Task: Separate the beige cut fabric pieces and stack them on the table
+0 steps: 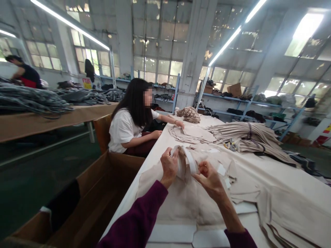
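Observation:
My left hand (169,167) is closed around the raised edge of a beige fabric piece (178,203), whose lower part lies spread on the table. A white strip (190,161) arches up from that edge. At its right end, the thumb and fingers of my right hand (210,179) are pinched on the white strip. The fabric between my hands is bunched and creased. White flat pieces (172,233) show under the fabric near my forearms.
A co-worker in a white shirt (120,129) sits across the left table edge, a hand on beige pieces (193,134). Bundled beige strips (248,134) lie at the right. An open cardboard box (126,165) stands left of the table. Loose beige pieces (297,213) lie near right.

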Tool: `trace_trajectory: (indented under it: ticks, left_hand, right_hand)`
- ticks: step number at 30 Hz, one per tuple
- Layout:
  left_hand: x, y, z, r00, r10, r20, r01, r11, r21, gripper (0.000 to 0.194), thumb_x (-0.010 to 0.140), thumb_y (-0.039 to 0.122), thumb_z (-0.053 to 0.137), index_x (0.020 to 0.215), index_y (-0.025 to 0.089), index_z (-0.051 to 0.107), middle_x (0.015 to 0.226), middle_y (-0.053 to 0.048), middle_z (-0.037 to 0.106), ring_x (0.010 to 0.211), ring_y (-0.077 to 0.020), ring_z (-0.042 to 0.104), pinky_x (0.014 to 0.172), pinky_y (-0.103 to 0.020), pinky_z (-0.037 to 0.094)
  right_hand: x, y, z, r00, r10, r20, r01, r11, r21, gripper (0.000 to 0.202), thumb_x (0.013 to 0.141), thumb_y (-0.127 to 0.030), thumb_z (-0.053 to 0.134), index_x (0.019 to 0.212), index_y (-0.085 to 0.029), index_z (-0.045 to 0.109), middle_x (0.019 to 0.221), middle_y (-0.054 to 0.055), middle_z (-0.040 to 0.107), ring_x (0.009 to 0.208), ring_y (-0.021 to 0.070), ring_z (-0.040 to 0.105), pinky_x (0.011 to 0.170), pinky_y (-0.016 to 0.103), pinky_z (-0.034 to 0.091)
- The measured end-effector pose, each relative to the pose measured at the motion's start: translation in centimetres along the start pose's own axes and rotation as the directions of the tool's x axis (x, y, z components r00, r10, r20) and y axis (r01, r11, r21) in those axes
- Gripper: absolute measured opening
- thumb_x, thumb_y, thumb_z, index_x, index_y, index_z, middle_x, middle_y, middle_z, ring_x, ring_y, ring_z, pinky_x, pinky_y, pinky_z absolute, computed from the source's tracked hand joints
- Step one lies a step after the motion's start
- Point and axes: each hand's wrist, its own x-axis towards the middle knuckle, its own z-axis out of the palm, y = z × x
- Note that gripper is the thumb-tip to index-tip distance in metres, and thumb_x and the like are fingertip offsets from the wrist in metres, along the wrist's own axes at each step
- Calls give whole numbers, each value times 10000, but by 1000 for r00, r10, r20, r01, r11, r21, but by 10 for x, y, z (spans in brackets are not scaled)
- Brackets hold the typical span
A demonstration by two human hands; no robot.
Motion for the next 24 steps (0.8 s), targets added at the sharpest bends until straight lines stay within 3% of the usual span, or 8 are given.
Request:
trace_trajectory:
  ticks: [3,5,8,12,15,20,22,24]
  left_hand:
    - [2,-5,3,999,-52,-15,52,999,-9,285,808,304,486,579,194,356,553,73,328,552,-93,307,553,-221,283]
    - [-3,-7,8,998,-52,17,52,999,8,287,802,307,490,575,195,355,545,74,310,538,-93,296,537,-223,274]
    - [-16,-9,18,986,-41,163,31,998,58,286,774,348,537,577,185,406,559,63,366,538,-94,336,534,-228,282]
    - [-37,-4,24,914,30,405,-89,988,127,286,752,436,577,670,170,511,647,20,490,592,-125,432,549,-243,322]
    - [-55,2,24,871,102,481,-223,954,201,268,729,411,624,739,171,505,654,6,517,588,-145,455,541,-255,341]
    - [-64,4,21,817,354,456,-514,805,296,163,784,299,585,828,188,474,725,-28,565,644,-178,522,568,-270,377]
    - [-48,1,18,817,428,386,-557,758,339,89,837,226,501,761,200,462,685,-15,534,618,-161,505,556,-258,361]
    - [-29,-3,13,847,456,273,-531,754,388,168,854,174,448,689,204,435,669,-6,498,613,-146,480,564,-252,348]
  right_hand:
    - [5,1,9,991,-101,-83,68,942,-330,252,694,-252,615,666,-220,366,559,-89,369,495,92,385,502,221,316]
    - [6,5,12,983,-136,-123,68,894,-444,215,719,-218,536,627,-223,341,523,-91,324,461,91,347,482,226,278]
    - [5,16,8,947,-166,-276,3,862,-506,61,698,-158,459,722,-211,441,501,-93,342,440,102,377,491,228,295]
    - [1,29,-9,914,-164,-372,-67,841,-536,277,715,-180,434,964,-152,552,491,-78,410,434,126,431,494,239,324]
    - [-2,35,-17,890,-155,-429,-119,829,-546,302,738,-201,423,974,-127,596,504,-49,461,448,139,455,498,250,334]
    - [-8,31,-11,844,-174,-507,-134,847,-515,301,784,-199,416,999,-124,614,596,14,582,520,163,523,561,271,403]
    - [-11,26,-3,837,-241,-491,-63,849,-524,303,815,-197,404,1024,-112,606,701,65,644,597,182,576,614,288,440]
    - [-14,22,6,826,-324,-461,24,838,-546,310,832,-187,394,1053,-92,591,832,121,676,687,203,618,670,310,469]
